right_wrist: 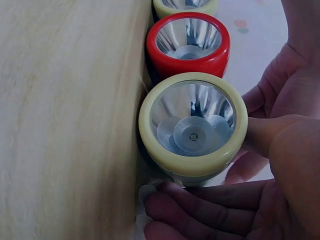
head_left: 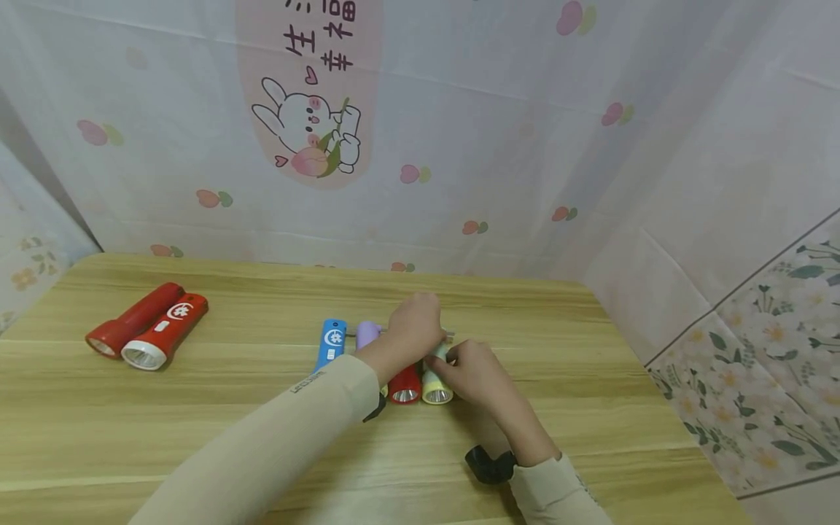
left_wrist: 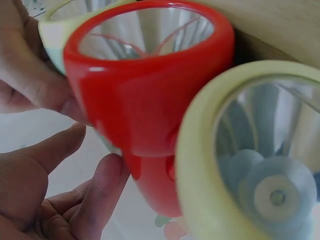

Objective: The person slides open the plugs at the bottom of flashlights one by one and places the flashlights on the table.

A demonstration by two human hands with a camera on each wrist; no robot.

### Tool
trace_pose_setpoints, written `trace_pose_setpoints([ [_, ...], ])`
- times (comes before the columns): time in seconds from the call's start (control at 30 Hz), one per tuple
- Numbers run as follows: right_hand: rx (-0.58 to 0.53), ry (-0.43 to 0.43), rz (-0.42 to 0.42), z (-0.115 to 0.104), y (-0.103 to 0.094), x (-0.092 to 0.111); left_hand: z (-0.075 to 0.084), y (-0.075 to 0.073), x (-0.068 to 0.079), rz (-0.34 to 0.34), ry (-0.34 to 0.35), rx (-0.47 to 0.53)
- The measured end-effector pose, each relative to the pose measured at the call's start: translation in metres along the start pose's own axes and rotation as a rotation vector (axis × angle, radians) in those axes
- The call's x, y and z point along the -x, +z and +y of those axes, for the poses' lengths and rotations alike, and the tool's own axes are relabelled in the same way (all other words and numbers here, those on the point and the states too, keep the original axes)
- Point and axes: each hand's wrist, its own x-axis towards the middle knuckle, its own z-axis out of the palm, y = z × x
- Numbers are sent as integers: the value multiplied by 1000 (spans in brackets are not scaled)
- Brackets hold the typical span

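A pale green flashlight with a cream-yellow rim (head_left: pixel 437 394) lies at the right end of a row, lens facing the near edge. My right hand (head_left: pixel 474 368) holds its side, thumb on one side and fingers (right_wrist: pixel 200 210) curled at the other. From over the row, my left hand (head_left: pixel 416 324) reaches the same flashlight's tail; its thumb and a finger (left_wrist: pixel 102 187) flank the pale body in the left wrist view. Just left lies a red flashlight (head_left: pixel 405 390). Another yellow-rimmed flashlight (left_wrist: pixel 200 165) is mostly hidden by my left forearm in the head view.
Purple (head_left: pixel 367 333) and blue (head_left: pixel 333 337) flashlights continue the row leftward. Two red flashlights, one plain (head_left: pixel 141 317) and one white-rimmed (head_left: pixel 177 321), lie together at the table's left. A thin greyish strip shows behind the row. A printed curtain (head_left: pixel 459 131) hangs along the far edge.
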Motion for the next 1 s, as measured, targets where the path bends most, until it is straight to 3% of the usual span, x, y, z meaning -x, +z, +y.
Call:
trace_pose_setpoints([
  [0.3, 0, 53, -8, -1, -1, 0, -7, -14, 10, 31, 49, 44],
  [0.5, 20, 76, -17, -4, -2, 1, -22, -29, 27, 5, 77, 127],
  [0.73, 37, 77, -16, -6, -2, 2, -53, -56, 59, 50, 57, 167],
  [1.0, 63, 83, -7, -5, -4, 3, -106, -92, 97, 133, 31, 132],
])
